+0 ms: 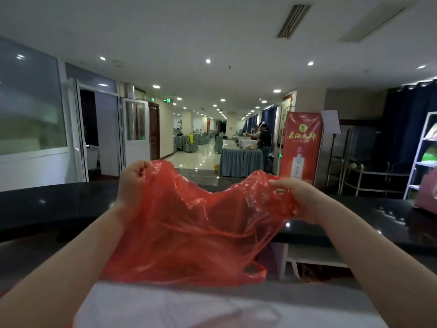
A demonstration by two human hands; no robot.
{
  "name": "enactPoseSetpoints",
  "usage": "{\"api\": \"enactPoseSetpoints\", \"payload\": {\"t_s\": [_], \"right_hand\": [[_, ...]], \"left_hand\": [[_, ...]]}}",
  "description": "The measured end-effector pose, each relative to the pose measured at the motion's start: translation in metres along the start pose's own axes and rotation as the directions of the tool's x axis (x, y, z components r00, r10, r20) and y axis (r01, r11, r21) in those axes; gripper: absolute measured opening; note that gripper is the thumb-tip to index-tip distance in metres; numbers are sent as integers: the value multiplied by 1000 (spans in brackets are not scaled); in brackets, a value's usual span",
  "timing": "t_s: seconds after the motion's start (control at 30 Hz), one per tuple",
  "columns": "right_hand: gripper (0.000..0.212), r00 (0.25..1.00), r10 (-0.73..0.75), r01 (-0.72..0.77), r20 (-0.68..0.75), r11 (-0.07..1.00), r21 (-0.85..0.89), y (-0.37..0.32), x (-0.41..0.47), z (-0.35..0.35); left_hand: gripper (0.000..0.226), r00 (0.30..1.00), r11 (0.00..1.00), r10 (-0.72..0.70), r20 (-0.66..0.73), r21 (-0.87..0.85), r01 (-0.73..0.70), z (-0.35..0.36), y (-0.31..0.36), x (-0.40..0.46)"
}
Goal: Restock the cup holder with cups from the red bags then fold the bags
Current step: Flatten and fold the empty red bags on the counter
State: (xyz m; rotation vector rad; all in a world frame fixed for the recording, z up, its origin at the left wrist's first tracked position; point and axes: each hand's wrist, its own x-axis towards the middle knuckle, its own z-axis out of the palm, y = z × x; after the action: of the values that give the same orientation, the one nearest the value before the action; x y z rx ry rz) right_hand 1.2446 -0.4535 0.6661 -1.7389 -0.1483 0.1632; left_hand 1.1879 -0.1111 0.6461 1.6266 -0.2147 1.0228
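Note:
A thin, see-through red plastic bag [189,223] hangs spread between my two hands, in front of my chest and above the black counter. My left hand [132,183] grips its upper left corner in a closed fist. My right hand [300,197] pinches the upper right edge, fingers curled into the crumpled plastic. The top edge sags in the middle. One loop handle [255,272] dangles at the bag's lower right. The bag looks empty. No cups or cup holder are in view.
A glossy black counter [47,209] runs across in front of me. Behind it stand a red banner [300,145], a metal trolley [369,176] and a white shelf [423,157] at right. White paper or cloth [189,306] lies at the bottom. People work at a draped table [238,159] far back.

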Motion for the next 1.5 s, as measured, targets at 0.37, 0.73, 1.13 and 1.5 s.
{"api": "enactPoseSetpoints", "payload": {"t_s": [0.37, 0.73, 1.13, 1.5], "right_hand": [[15, 968, -44, 85, -248, 984, 158, 33, 30, 20], [18, 860, 206, -129, -466, 973, 191, 120, 38, -1], [37, 857, 238, -219, -458, 971, 94, 171, 33, 26], [13, 889, 339, -286, -306, 936, 205, 198, 14, 23]], "left_hand": [[36, 984, 994, -33, 175, 105, 15, -26, -11, -29], [38, 971, 536, -237, 4, 835, 127, -105, -84, -79], [24, 896, 334, -393, -207, 876, 349, -132, -98, -120], [97, 690, 356, -685, 233, 934, 39, -147, -126, -151]]}}
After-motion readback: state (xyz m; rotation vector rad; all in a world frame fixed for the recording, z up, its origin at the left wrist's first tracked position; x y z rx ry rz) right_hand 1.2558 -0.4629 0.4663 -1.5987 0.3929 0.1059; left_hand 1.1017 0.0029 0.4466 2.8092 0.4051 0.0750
